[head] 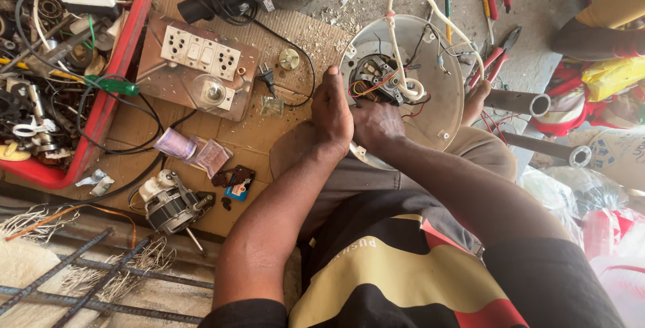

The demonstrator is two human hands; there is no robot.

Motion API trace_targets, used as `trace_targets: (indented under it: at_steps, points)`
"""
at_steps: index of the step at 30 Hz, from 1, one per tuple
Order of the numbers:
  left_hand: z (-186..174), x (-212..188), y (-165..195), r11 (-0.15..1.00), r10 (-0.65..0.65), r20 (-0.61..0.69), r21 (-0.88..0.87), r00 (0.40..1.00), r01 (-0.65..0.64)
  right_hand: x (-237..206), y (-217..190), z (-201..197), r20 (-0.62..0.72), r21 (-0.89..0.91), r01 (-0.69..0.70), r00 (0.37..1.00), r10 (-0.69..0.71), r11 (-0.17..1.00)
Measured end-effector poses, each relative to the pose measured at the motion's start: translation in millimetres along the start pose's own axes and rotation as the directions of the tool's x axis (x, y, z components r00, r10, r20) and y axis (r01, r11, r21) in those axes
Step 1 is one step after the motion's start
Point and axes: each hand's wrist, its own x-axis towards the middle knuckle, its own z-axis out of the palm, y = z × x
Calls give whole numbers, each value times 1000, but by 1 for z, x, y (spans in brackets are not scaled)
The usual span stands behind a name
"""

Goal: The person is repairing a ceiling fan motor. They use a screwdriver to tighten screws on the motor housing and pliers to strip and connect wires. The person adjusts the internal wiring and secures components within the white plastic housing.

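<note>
Dusty concrete floor [537, 6], brown cardboard sheet [248, 136], harsh daylight, cluttered ground
</note>
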Motion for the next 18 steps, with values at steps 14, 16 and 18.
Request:
trace_targets:
  at_steps: [14,16,18]
  points:
    - [-12,8,-32,912,213,150,323,966,-251,-17,19,-8,-172,391,338,941,-293,856]
    - [-17,7,-33,950,30,109,305,994,-62,-29,27,-12,-242,530,375,927,-288,761]
    - [-20,4,-34,969,-104,40,229,994,92,-41,34,-17,-154,725,175,984,-90,666]
